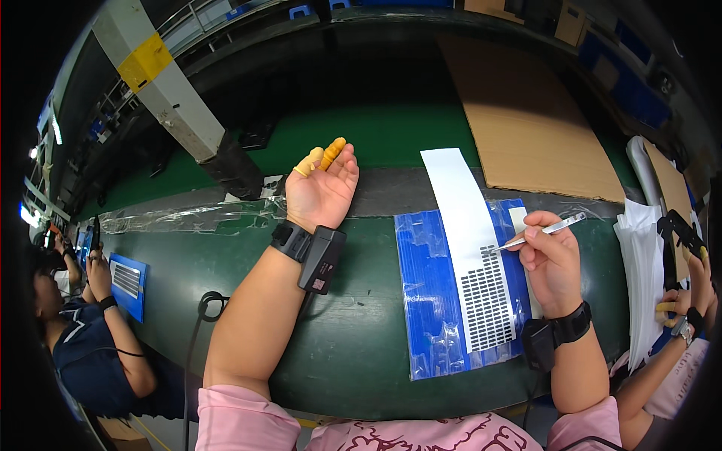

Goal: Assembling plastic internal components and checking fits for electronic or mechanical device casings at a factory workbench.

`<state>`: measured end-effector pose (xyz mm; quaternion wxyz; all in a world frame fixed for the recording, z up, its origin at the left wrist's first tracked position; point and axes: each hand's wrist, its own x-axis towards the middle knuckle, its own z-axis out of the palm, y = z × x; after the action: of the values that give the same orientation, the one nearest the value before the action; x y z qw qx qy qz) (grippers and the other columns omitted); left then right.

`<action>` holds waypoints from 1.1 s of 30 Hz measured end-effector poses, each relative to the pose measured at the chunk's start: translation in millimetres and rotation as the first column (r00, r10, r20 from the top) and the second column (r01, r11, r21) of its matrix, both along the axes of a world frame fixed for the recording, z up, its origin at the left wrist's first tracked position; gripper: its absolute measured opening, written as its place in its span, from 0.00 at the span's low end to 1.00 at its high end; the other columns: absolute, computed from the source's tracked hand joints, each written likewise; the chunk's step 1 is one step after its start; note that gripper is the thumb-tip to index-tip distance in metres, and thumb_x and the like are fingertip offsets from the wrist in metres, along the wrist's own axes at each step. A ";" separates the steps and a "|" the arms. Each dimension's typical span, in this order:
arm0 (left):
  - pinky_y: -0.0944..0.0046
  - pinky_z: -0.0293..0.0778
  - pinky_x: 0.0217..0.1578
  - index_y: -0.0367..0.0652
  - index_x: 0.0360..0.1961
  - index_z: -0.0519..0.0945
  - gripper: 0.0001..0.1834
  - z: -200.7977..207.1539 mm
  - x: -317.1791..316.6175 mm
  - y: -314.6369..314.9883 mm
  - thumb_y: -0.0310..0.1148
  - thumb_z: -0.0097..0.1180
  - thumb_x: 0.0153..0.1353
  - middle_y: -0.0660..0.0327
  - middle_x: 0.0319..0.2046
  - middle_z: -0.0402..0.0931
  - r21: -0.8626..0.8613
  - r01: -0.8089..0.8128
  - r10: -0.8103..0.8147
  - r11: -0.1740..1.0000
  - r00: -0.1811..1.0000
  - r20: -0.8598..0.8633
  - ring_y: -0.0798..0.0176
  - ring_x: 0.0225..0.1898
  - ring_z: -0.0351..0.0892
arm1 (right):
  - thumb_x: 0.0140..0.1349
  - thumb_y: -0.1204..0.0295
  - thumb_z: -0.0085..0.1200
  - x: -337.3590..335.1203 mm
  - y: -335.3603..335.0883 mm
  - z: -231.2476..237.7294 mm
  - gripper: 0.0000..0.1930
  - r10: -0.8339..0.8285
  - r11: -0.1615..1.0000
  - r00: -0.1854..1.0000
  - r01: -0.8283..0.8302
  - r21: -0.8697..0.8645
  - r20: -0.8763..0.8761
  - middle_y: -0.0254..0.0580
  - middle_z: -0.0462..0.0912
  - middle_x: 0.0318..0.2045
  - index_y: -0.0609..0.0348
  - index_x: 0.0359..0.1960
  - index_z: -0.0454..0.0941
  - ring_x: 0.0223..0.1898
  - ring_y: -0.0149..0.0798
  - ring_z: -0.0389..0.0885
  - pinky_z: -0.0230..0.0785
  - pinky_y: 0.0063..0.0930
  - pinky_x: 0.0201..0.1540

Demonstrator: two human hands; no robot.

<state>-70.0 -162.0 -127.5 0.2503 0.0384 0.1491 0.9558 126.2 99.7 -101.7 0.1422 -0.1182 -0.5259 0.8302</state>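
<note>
1. The green workbench (pixel 346 323) spreads under your work, with the blue board (pixel 425 316) lying on it in front of you, toward your right.
2. A brown cardboard sheet (pixel 534 128) lies beyond the blue board, toward its far right.
3. A co-worker in dark clothing (pixel 98 353) is well to the left of the blue board.
4. White, upright sheets (pixel 639 278) stand to the right of the blue board, near another person's hands (pixel 696 289).
5. Your white label sheet (pixel 474 255) rests lengthwise on the blue board, its far end reaching past the board's far edge; rows of small black rectangles cover its nearer part.
6. Your left hand (pixel 323 188) is raised beyond the blue board's left side, palm up, its fingers loosely curled and apart from the board.
7. Your right hand (pixel 553 259) is at the blue board's right edge, its thumb and fingers clamped on the metal tweezers (pixel 565 223).
8. Those tweezers point leftward over the blue board, tips at the uppermost black rectangles; you cannot tell whether they touch.
9. Yellow finger covers (pixel 332 153) sit on two digits of your left hand, left of the blue board.
</note>
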 end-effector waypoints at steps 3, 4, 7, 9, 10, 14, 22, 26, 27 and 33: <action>0.62 0.72 0.43 0.29 0.43 0.68 0.16 3.2 1.0 -0.4 0.29 0.47 0.56 0.50 0.40 0.71 -0.011 0.010 -0.010 1.000 1.000 -0.017 0.57 0.41 0.72 | 0.54 0.80 0.50 0.6 -0.8 1.9 0.06 -0.003 1.000 1.000 0.003 0.001 -0.007 0.44 0.78 0.22 0.64 0.35 0.71 0.19 0.25 0.70 0.57 0.13 0.19; 0.62 0.72 0.43 0.29 0.43 0.68 0.16 3.4 1.3 -0.1 0.29 0.47 0.56 0.50 0.40 0.71 -0.029 -0.005 0.004 1.000 1.000 -0.020 0.57 0.40 0.72 | 0.54 0.80 0.50 0.1 -0.5 1.1 0.06 -0.005 1.000 1.000 0.005 -0.004 -0.007 0.44 0.78 0.22 0.64 0.35 0.71 0.19 0.25 0.71 0.57 0.13 0.19; 0.63 0.72 0.42 0.29 0.43 0.69 0.16 2.6 0.9 1.0 0.30 0.47 0.56 0.51 0.39 0.72 -0.043 0.006 -0.008 0.999 0.999 -0.032 0.58 0.40 0.72 | 0.54 0.80 0.50 -0.1 0.3 1.5 0.06 0.005 1.000 1.000 -0.005 -0.008 0.000 0.42 0.77 0.22 0.65 0.35 0.71 0.19 0.25 0.71 0.57 0.13 0.19; 0.63 0.72 0.41 0.30 0.43 0.69 0.16 2.2 1.5 0.1 0.31 0.46 0.57 0.51 0.38 0.72 -0.072 0.030 -0.033 0.997 0.998 -0.045 0.59 0.39 0.73 | 0.54 0.80 0.50 -0.3 0.0 1.5 0.06 0.003 1.000 1.000 -0.003 -0.012 -0.004 0.42 0.77 0.22 0.65 0.35 0.71 0.19 0.26 0.72 0.57 0.13 0.19; 0.64 0.72 0.41 0.30 0.43 0.69 0.16 1.4 2.6 1.3 0.31 0.45 0.58 0.52 0.37 0.73 -0.101 0.053 -0.059 0.993 0.997 -0.054 0.59 0.38 0.73 | 0.54 0.80 0.50 0.3 -0.2 1.1 0.06 0.002 1.000 1.000 -0.002 -0.016 -0.005 0.42 0.77 0.22 0.65 0.34 0.71 0.20 0.26 0.72 0.58 0.13 0.19; 0.67 0.71 0.39 0.33 0.44 0.70 0.13 0.6 10.8 15.2 0.30 0.44 0.61 0.55 0.36 0.73 -0.527 -0.064 -0.068 0.848 0.971 -0.228 0.64 0.35 0.73 | 0.53 0.80 0.51 1.0 0.0 0.5 0.07 -0.005 0.999 1.000 0.005 -0.035 -0.001 0.40 0.76 0.22 0.64 0.34 0.71 0.21 0.27 0.73 0.58 0.14 0.19; 0.71 0.69 0.40 0.34 0.45 0.69 0.15 6.9 33.2 32.6 0.25 0.48 0.55 0.58 0.36 0.73 -0.816 -0.338 -0.308 0.470 0.803 -0.510 0.68 0.34 0.73 | 0.53 0.80 0.51 0.2 1.1 -0.9 0.06 -0.045 0.996 0.999 0.045 -0.076 0.000 0.38 0.75 0.21 0.63 0.33 0.72 0.20 0.27 0.73 0.58 0.13 0.19; 0.71 0.69 0.40 0.34 0.47 0.68 0.16 5.3 32.5 34.0 0.24 0.48 0.55 0.59 0.36 0.73 -0.817 -0.346 -0.308 0.461 0.801 -0.513 0.68 0.35 0.73 | 0.52 0.80 0.52 0.8 1.5 -1.2 0.06 -0.050 0.997 0.999 0.051 -0.056 0.014 0.36 0.75 0.18 0.63 0.33 0.72 0.19 0.25 0.72 0.56 0.13 0.17; 0.71 0.69 0.40 0.34 0.47 0.68 0.16 4.4 34.4 35.6 0.24 0.48 0.55 0.59 0.36 0.73 -0.817 -0.342 -0.312 0.464 0.800 -0.512 0.68 0.35 0.73 | 0.52 0.80 0.52 1.1 0.9 -0.4 0.06 -0.063 0.997 0.998 0.065 -0.043 0.025 0.36 0.74 0.18 0.63 0.33 0.72 0.18 0.25 0.72 0.56 0.13 0.17; 0.69 0.70 0.39 0.36 0.42 0.73 0.13 25.4 58.9 44.2 0.20 0.49 0.54 0.59 0.37 0.73 -0.599 -0.766 -0.503 0.233 0.432 -0.749 0.66 0.36 0.74 | 0.52 0.80 0.53 1.2 0.2 0.9 0.07 -0.067 0.997 0.997 0.068 -0.027 0.039 0.35 0.74 0.18 0.63 0.33 0.72 0.18 0.24 0.72 0.56 0.12 0.17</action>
<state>-11.1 -117.8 -102.0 -0.0144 0.3514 0.8043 0.4789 127.4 99.9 -100.8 0.1583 -0.1536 -0.5126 0.8298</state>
